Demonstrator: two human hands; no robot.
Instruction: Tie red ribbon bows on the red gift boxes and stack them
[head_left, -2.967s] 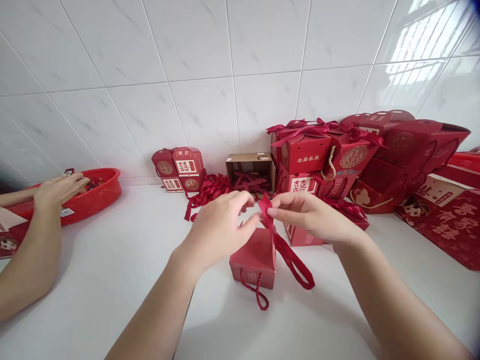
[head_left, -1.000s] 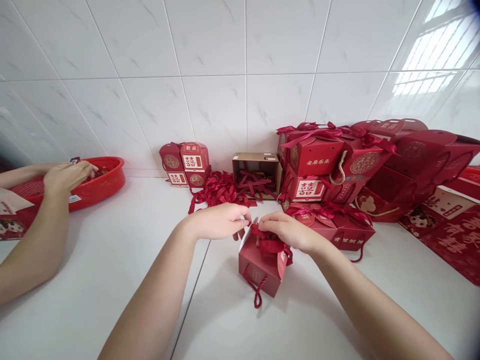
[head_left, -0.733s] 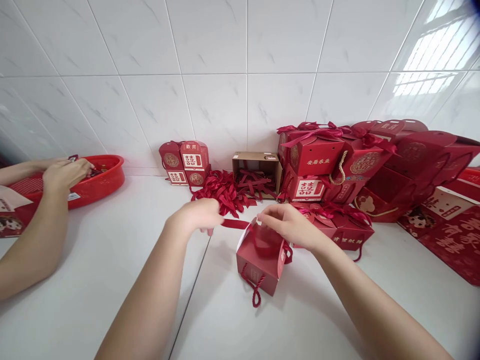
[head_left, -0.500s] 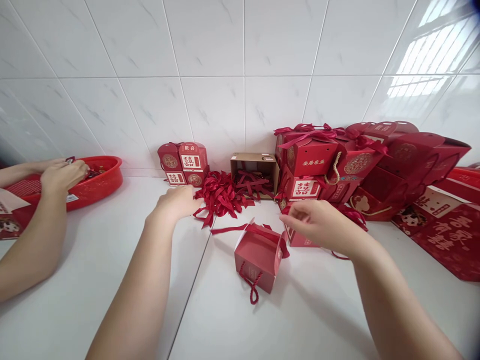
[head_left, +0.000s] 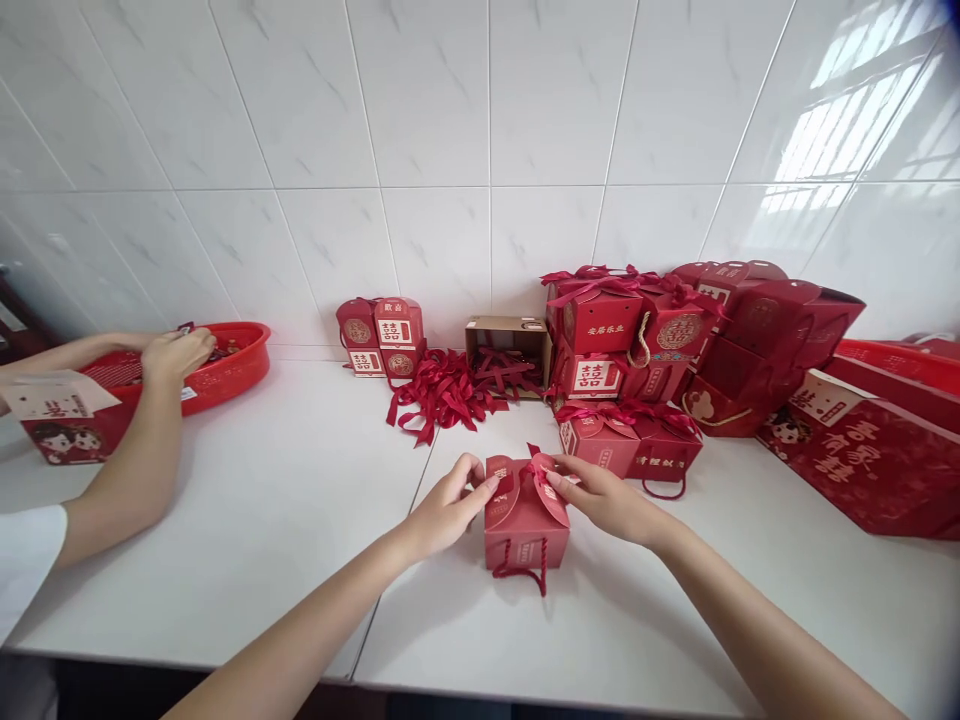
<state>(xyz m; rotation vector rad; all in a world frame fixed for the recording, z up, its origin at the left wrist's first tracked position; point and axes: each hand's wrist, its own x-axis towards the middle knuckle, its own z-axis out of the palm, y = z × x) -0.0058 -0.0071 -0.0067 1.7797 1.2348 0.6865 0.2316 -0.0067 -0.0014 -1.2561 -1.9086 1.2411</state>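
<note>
A small red gift box with a twisted cord handle stands upright on the white table in front of me. Its rounded top flaps lean inward, and a dark red ribbon shows between them. My left hand grips the left flap, thumb on the outer face and fingers curled behind. From the other side, my right hand holds the right flap between thumb and fingers. Just behind the box lie a heap of red ribbons and an open cardboard box with more ribbons inside.
Ribbon-tied red boxes are stacked at back right, beside untied ones. A larger red printed box sits far right. Against the wall stand small boxes. At left, a co-worker's hands reach into a red plastic basket.
My left hand has come from the ribbon heap and my right hand from the stacked boxes, both onto the gift box. Its flaps have drawn inward, and the box has turned slightly.
</note>
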